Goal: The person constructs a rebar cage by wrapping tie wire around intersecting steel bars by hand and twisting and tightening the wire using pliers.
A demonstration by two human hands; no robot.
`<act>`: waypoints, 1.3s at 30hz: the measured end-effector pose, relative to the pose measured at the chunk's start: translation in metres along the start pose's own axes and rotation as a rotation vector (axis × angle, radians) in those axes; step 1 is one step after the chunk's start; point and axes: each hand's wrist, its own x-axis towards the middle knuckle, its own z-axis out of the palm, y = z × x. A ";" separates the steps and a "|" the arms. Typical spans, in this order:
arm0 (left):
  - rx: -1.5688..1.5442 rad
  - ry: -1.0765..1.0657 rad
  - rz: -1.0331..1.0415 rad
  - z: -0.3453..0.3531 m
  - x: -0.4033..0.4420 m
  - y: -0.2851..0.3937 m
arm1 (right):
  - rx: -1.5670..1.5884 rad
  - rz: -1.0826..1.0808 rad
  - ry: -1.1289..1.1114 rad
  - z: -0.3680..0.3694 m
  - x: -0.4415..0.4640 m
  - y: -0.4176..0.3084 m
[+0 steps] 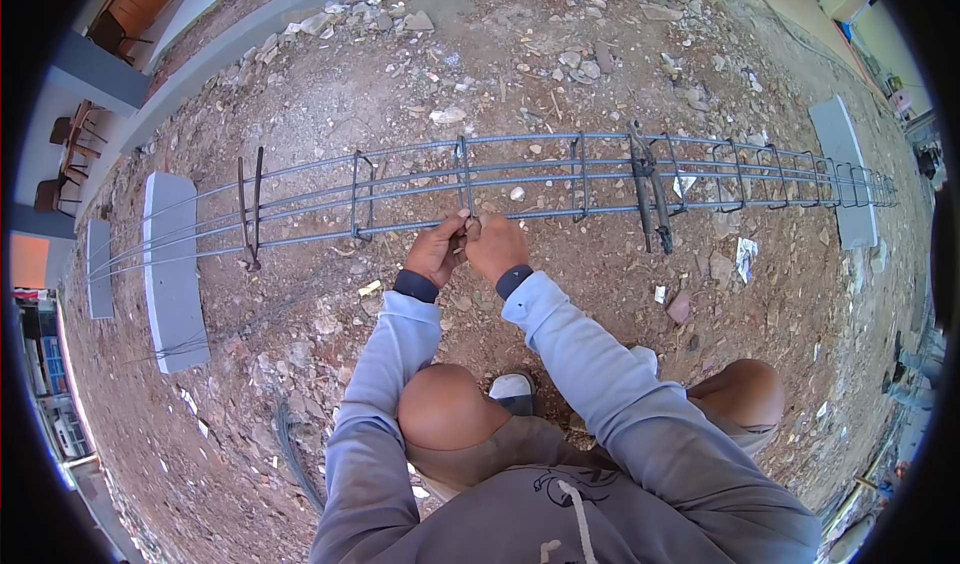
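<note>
A long cage of thin steel bars (540, 213) runs left to right in front of me, with square stirrups (356, 199) spaced along it. Both my hands meet at the near lower corner of one stirrup (463, 169), right at the nearest bar. My left hand (437, 252) has its fingers closed in a pinch. Pressed close beside it, my right hand (497, 249) is also closed, fingertips together. Whatever small thing they grip there is hidden by the fingers.
Dark metal bars (250, 209) cross the cage on the left, and thicker ones (650, 189) on the right. Grey boards (170, 304) (845, 174) lie under both ends. A bundle of thin wire (297, 449) rests on the rubble-strewn ground. Chairs (55, 196) stand far left.
</note>
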 end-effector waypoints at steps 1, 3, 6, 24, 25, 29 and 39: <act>0.013 -0.006 -0.014 -0.001 0.000 0.001 | 0.007 0.002 0.010 0.001 -0.001 0.001; 0.033 -0.023 -0.014 -0.003 0.002 0.003 | 0.034 -0.075 0.068 0.003 -0.006 0.004; 0.037 -0.037 -0.011 -0.008 0.004 0.001 | 0.075 -0.148 0.129 0.006 -0.021 0.008; -0.020 -0.063 0.020 -0.006 0.006 0.001 | -0.360 -0.446 0.037 -0.067 0.012 -0.036; -0.012 -0.049 0.011 -0.007 0.007 0.001 | -0.353 -0.368 0.053 -0.067 0.015 -0.032; 0.019 0.029 0.027 -0.001 -0.002 0.001 | -0.317 -0.149 -0.052 -0.052 -0.001 -0.003; 0.142 0.015 0.045 0.008 -0.018 -0.001 | 0.158 -0.179 -0.164 -0.003 -0.043 0.023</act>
